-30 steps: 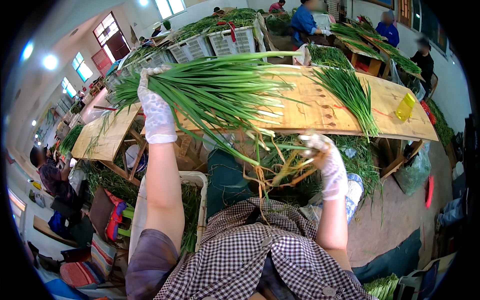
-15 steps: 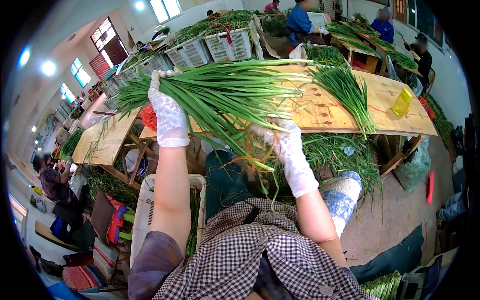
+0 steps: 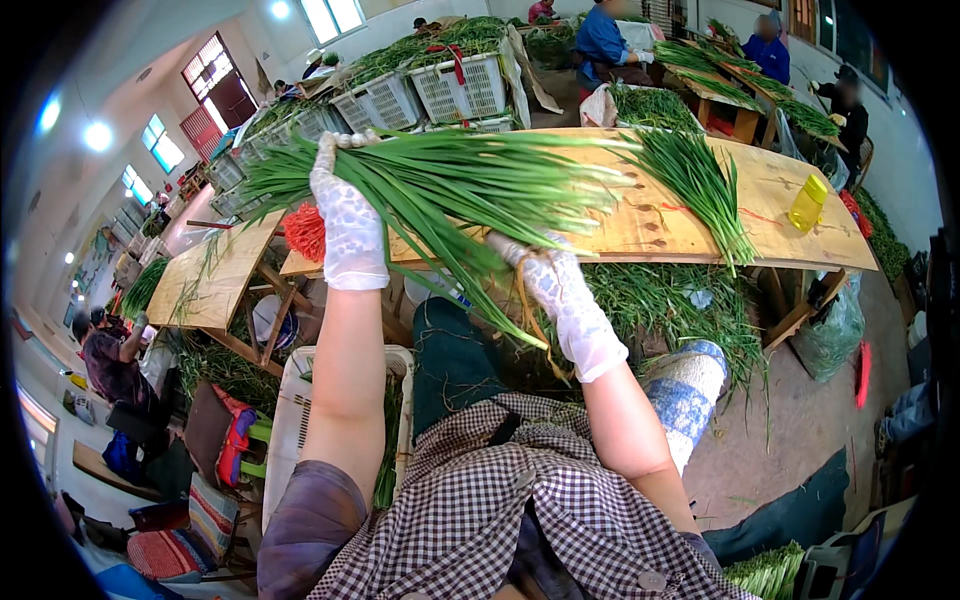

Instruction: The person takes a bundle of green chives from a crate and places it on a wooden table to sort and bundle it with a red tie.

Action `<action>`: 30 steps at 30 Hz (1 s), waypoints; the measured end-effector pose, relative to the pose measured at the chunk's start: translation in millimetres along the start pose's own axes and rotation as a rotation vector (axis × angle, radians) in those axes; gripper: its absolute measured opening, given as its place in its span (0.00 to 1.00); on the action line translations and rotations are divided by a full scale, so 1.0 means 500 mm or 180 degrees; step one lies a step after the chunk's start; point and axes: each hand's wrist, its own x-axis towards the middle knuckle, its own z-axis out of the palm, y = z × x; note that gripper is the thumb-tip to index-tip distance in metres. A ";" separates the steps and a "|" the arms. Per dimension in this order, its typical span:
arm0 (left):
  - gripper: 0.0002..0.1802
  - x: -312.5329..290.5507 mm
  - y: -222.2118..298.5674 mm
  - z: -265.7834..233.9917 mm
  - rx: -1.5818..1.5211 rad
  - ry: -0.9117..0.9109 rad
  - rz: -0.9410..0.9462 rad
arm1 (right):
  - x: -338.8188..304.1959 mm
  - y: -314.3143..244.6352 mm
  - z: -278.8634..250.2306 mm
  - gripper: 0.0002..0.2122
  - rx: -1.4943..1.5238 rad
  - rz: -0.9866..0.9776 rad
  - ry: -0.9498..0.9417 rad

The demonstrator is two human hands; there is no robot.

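Note:
My left hand [image 3: 350, 230], in a white spotted glove, is closed around the leafy part of a large bunch of green chives [image 3: 440, 180]. The bunch lies slantwise above the wooden board [image 3: 625, 225], its pale stem ends fanning to the right. Below those stems, my gloved right hand [image 3: 556, 290] has its fingers curled in at drooping stalks. Thin brownish withered leaves [image 3: 523, 290] hang at its fingers, whose tips are partly blurred. A smaller chive bunch [image 3: 690, 190] rests on the board further right.
A yellow bottle [image 3: 807, 203] stands at the board's right end. Red twine [image 3: 304, 233] sits by my left wrist. Loose greens [image 3: 670, 310] heap under the board. A white crate [image 3: 287, 420] is beside my left leg. Crates of greens [image 3: 460, 90] and co-workers [image 3: 608, 50] are beyond.
My right hand has shifted slightly left and down along the drooping stalks, and fewer brown leaves show around it. The left hand with the bunch has moved a little to the right.

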 end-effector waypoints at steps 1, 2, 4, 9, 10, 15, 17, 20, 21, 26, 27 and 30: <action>0.14 -0.001 0.011 0.005 0.0013 -0.0015 0.0061 | -0.001 0.007 -0.014 0.13 -0.1127 -0.0005 0.0162; 0.14 -0.003 0.020 0.009 0.0025 -0.0031 0.0119 | -0.002 0.018 -0.033 0.12 -0.2255 -0.0014 0.0324; 0.14 -0.004 0.031 0.005 -0.0003 -0.0147 0.0084 | -0.015 0.027 -0.045 0.15 -0.3256 -0.0698 0.1137; 0.15 0.014 0.079 -0.029 -0.0107 -0.0297 0.0099 | -0.052 0.111 -0.163 0.16 -0.3098 0.0409 0.1345; 0.15 0.018 0.091 -0.032 -0.0141 -0.0411 0.0102 | -0.059 0.115 -0.205 0.17 -0.2760 0.1147 0.1339; 0.15 0.048 0.109 -0.100 0.0064 -0.0383 0.0248 | -0.084 0.048 -0.139 0.17 -0.0438 0.1090 0.0222; 0.14 0.032 0.088 -0.085 -0.0157 -0.0283 0.0090 | -0.070 0.014 -0.069 0.20 -0.0317 0.1025 -0.0058; 0.14 0.020 0.046 -0.072 -0.0239 -0.0406 -0.0019 | -0.037 0.065 -0.022 0.20 0.1166 0.1089 -0.0548; 0.13 0.029 0.037 -0.077 -0.0246 -0.0408 -0.0036 | -0.036 0.070 -0.028 0.19 0.1253 0.1074 -0.0494; 0.12 0.036 0.111 -0.087 0.0078 -0.0199 0.0103 | -0.061 0.081 -0.074 0.03 0.0154 0.1729 -0.0270; 0.12 0.052 0.140 -0.122 -0.0128 -0.1069 -0.0183 | -0.071 0.117 -0.099 0.03 0.0293 0.1648 -0.0026; 0.14 0.050 0.107 -0.090 0.0326 -0.0081 0.0081 | -0.068 0.205 -0.189 0.09 -0.0673 0.0361 0.0789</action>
